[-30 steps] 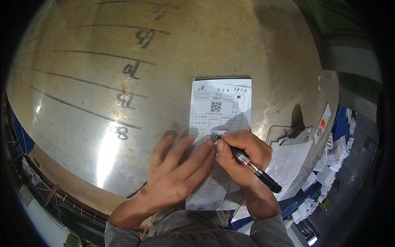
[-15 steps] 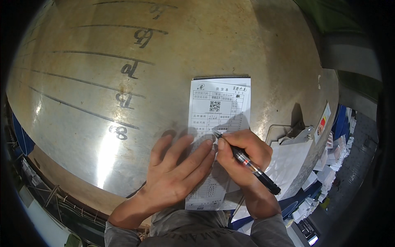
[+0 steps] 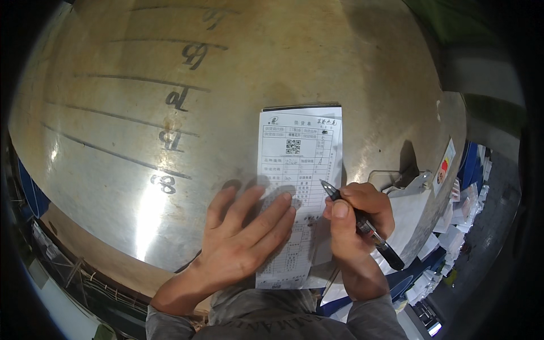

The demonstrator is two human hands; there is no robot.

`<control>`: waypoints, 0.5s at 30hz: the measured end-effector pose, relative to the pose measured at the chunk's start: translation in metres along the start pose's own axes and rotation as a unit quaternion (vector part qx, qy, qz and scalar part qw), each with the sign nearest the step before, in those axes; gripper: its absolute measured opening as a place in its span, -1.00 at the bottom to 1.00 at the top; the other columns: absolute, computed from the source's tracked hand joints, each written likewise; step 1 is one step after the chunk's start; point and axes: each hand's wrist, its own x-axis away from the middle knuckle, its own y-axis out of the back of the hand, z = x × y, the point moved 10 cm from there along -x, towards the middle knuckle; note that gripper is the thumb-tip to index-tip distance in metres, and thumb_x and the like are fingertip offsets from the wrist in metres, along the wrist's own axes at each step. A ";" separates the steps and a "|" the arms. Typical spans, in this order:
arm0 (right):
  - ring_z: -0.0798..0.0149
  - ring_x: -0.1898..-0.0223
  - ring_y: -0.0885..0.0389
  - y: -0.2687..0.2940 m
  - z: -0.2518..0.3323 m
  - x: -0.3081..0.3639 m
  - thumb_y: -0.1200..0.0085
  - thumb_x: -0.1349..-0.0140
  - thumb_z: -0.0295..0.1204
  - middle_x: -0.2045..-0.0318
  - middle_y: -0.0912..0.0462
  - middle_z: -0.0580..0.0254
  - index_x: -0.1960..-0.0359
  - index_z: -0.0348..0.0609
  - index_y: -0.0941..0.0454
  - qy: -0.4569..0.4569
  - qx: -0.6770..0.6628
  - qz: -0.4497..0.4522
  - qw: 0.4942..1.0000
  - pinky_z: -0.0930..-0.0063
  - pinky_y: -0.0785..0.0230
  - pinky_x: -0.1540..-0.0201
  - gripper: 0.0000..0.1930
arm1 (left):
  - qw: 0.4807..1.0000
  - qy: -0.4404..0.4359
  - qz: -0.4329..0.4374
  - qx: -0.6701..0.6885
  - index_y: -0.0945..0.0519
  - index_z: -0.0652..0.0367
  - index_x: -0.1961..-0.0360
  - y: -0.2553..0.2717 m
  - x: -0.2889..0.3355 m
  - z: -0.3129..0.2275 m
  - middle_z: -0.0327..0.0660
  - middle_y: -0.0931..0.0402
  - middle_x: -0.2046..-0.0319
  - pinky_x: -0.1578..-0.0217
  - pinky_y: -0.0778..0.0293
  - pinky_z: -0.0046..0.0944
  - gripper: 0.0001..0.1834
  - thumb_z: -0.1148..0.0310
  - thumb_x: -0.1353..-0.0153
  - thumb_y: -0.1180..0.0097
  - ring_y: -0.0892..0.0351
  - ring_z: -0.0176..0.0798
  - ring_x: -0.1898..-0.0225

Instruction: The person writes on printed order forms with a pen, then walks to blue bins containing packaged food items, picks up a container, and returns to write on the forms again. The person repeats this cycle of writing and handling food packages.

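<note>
Two bare hands work apart from each other at the near edge of the metal worktop. The left hand is palm down with its fingers extended and partly spread; two of them lie across the left part of a long white printed form, while the others reach out toward its left edge and the bare metal. The right hand is curled tightly around a black pen, thumb and fingers pinched near the point, its tip over the form's right half; whether it touches the paper I cannot tell. The form runs from the worktop's near edge toward its middle. To its right, near the worktop's right edge, lies a clipboard with white paper under a metal clip. Black ruled lines mark the worktop's left side.
</note>
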 end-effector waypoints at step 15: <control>0.42 0.40 -0.59 0.024 -0.033 0.023 -0.17 -0.30 -0.56 0.32 -0.61 0.10 0.15 -0.30 -0.42 -0.026 -0.152 -0.098 0.983 0.55 -0.46 0.29 -0.82 | 0.999 -0.009 0.016 -0.033 -0.66 -0.06 -0.07 -0.010 -0.006 -0.014 -0.28 -0.49 -0.23 -0.31 -0.09 0.22 -0.47 0.22 -0.01 -0.43 -0.35 0.00 -0.26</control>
